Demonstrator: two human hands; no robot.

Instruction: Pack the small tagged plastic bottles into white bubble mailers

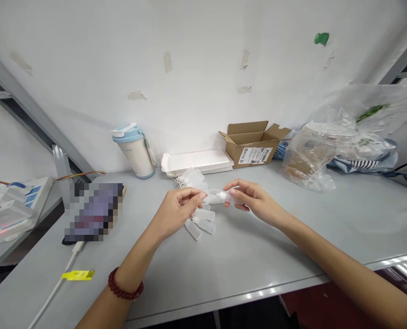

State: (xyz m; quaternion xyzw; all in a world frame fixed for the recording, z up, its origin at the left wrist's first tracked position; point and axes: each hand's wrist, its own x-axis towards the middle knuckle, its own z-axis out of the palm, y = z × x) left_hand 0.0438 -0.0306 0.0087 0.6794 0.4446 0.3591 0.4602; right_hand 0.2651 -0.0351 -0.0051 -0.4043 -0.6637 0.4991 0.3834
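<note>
Between the thumb and fingers of my right hand (246, 194) is a small translucent plastic bottle (226, 196) with a white tip pointing left. My left hand (183, 205) is closed in a pinch just left of it, and a thin white loop of string (216, 192) runs between the two hands. What the left fingertips hold is too small to make out. Several similar translucent pieces (203, 221) lie fanned out on the grey table below the left hand. Behind it sits another pile of them with white strings (191, 178).
Along the wall stand a cream and blue tumbler (135, 153), a stack of flat white boxes (200, 160) and an opened cardboard box (253, 146). Clear plastic bags (313, 151) lie at the right. A phone (93, 212) with a charging cable (61, 278) is at the left.
</note>
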